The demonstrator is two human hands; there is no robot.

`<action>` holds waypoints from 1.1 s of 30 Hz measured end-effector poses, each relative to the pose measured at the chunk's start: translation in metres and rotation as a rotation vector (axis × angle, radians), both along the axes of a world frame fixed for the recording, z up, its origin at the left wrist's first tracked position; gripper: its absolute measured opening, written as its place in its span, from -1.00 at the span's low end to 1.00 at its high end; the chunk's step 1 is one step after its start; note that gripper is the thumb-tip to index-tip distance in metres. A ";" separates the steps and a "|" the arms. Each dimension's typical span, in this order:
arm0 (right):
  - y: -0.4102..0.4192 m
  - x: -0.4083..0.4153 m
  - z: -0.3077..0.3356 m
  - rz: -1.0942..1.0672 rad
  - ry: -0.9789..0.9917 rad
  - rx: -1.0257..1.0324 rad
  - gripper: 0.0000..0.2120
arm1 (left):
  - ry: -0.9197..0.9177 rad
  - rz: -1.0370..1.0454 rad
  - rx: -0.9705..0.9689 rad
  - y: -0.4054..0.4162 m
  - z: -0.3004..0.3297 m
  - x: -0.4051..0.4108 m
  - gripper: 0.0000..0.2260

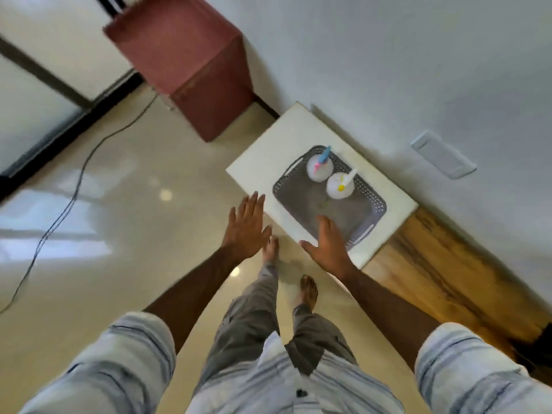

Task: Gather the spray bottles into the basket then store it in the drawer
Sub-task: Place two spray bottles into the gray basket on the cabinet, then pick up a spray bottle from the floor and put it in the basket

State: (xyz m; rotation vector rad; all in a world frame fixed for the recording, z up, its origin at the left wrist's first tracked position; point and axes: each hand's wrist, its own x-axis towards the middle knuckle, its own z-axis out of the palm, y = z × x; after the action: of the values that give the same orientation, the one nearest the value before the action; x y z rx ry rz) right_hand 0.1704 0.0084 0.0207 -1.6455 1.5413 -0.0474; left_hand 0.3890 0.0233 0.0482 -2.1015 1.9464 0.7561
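A grey perforated basket (363, 218) sits on a white-topped low unit (268, 162) against the wall. Two white spray bottles stand in its far half: one with a blue and pink nozzle (319, 168), one with a white and yellow nozzle (340, 185). My right hand (327, 243) hovers flat and open over the basket's near edge and the white top, holding nothing. Left of the unit, my left hand (245, 227) is spread open in the air above the floor, empty. No drawer front shows from this angle.
A reddish-brown cabinet (194, 64) stands against the wall beyond the unit. A wooden surface (454, 276) continues to the right. A black cable (68, 201) trails across the glossy floor at left. A wall switch plate (442, 153) is above the unit. My bare feet are below.
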 end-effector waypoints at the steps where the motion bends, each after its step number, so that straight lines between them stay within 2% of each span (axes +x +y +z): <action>1: 0.006 0.009 0.013 0.072 -0.003 -0.019 -0.22 | -0.001 0.039 -0.004 0.020 0.012 0.000 -0.33; 5: 0.030 0.071 0.064 0.457 -0.009 -0.171 -0.21 | -0.081 0.200 -0.055 0.111 0.055 0.031 -0.33; 8: 0.052 0.124 0.086 0.742 -0.001 -0.271 -0.21 | -0.075 0.364 -0.104 0.174 0.075 0.064 -0.31; 17: 0.176 0.344 0.122 1.422 0.012 -0.455 -0.21 | -0.135 0.909 -0.185 0.388 0.090 0.189 -0.30; 25: 0.347 0.544 0.161 1.710 -0.148 -0.547 -0.24 | -0.270 1.277 -0.215 0.587 0.120 0.296 -0.31; 29: 0.413 0.614 0.170 1.861 -0.176 -0.615 -0.24 | -0.310 1.400 -0.191 0.653 0.125 0.334 -0.32; 33: 0.448 0.664 0.163 1.923 -0.182 -0.637 -0.24 | -0.331 1.420 -0.185 0.689 0.124 0.369 -0.32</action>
State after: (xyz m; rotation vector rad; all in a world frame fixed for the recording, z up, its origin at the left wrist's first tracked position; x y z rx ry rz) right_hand 0.8343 0.4562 0.1841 -2.8061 -0.7137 0.3527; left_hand 0.7583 0.7119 0.1726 -3.2459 0.1160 0.2769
